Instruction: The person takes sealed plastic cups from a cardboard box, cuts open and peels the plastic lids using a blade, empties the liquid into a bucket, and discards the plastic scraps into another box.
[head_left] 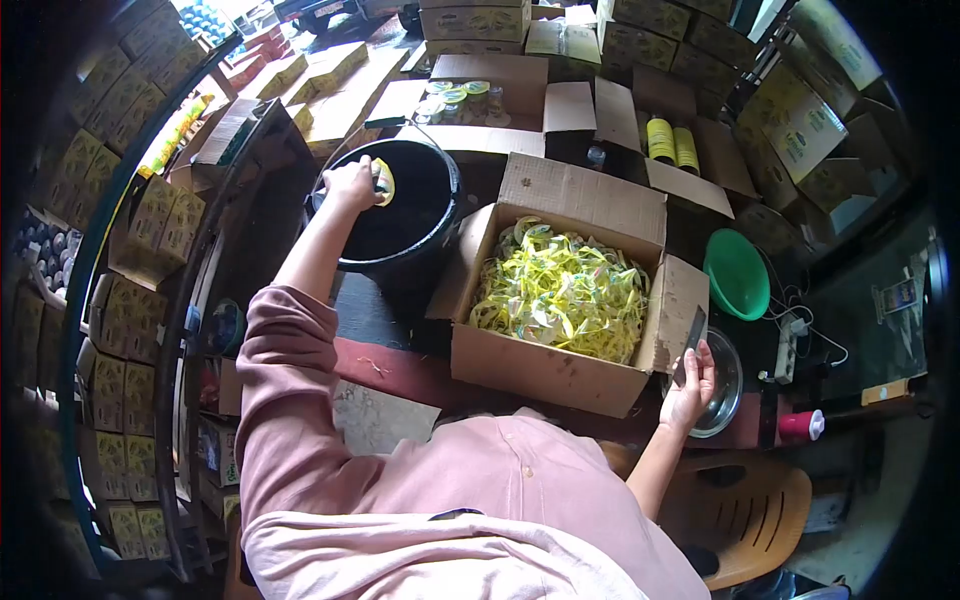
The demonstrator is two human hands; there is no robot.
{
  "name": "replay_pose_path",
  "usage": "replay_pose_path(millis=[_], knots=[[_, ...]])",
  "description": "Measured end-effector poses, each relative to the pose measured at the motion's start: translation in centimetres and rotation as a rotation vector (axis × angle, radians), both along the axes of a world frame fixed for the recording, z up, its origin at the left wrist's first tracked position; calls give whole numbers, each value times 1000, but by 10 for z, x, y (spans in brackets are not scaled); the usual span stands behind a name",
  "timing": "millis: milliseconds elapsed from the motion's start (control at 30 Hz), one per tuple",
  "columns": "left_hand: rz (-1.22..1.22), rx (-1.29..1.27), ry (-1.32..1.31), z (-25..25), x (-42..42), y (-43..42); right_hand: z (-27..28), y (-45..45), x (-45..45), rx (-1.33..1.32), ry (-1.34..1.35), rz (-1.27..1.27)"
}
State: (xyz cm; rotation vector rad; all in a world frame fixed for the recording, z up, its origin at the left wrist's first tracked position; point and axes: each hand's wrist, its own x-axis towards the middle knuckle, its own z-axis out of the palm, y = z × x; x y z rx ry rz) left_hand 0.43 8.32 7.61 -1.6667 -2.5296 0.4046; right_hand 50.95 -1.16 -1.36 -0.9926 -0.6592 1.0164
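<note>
My left hand is closed on a small cup with a yellow lid, held over the rim of a black bucket. Part of the cup is hidden by my fingers. On the right, my right hand grips a knife, its dark flat blade pointing up and away from me. Under that hand lies a clear bowl. Between my hands stands an open cardboard box, filled with tangled yellow and clear plastic strips.
Behind the bucket is an open carton with yellow-lidded cups. Another carton holds yellow cylinders. A green basin, a power strip and a pink spool are at right. Stacked cartons line the left shelf.
</note>
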Motion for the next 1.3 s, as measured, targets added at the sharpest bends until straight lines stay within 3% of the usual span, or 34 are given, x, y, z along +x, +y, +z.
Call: replay_pose_path(millis=[67,100,133,200,267,400,533,567,600,667,733,800,900,933,1133,1233,1300], knots=[[4,16,-26,-14,-1,-6,-1,4,0,12,6,11],[-45,-120,56,-26,-6,-9,1,5,0,15,5,18],[-46,-422,37,-33,-15,-11,4,6,-1,19,6,23],[118,-603,-36,-22,-9,-14,7,8,-1,15,-5,20],[88,-201,-17,-13,-8,-19,8,13,-1,1,-25,6],[14,167,-55,-2,-2,-16,1,16,-3,-5,-7,62],[-107,-126,31,-23,-4,-19,-3,16,-3,1,9,119],[-137,-601,-49,-23,-6,-13,-4,16,-4,-6,14,111],[164,-612,-140,-29,-6,-14,-5,16,-4,-12,18,103],[152,-682,-170,-17,-5,-5,-6,14,-3,-6,22,113],[26,-250,-23,-22,-5,-7,-5,13,-2,-1,22,122],[26,-141,-35,-14,1,-6,-1,12,-8,-35,42,68],[2,-591,-8,-16,1,-2,2,10,-13,-61,49,34],[95,-752,-79,-16,4,-3,2,10,-14,-62,49,27],[106,-746,-122,5,20,-4,-3,9,-9,-60,34,30],[34,-458,-107,-11,0,0,-15,8,0,-30,37,96],[119,-578,-140,0,9,-1,-15,8,-3,-35,37,72]])
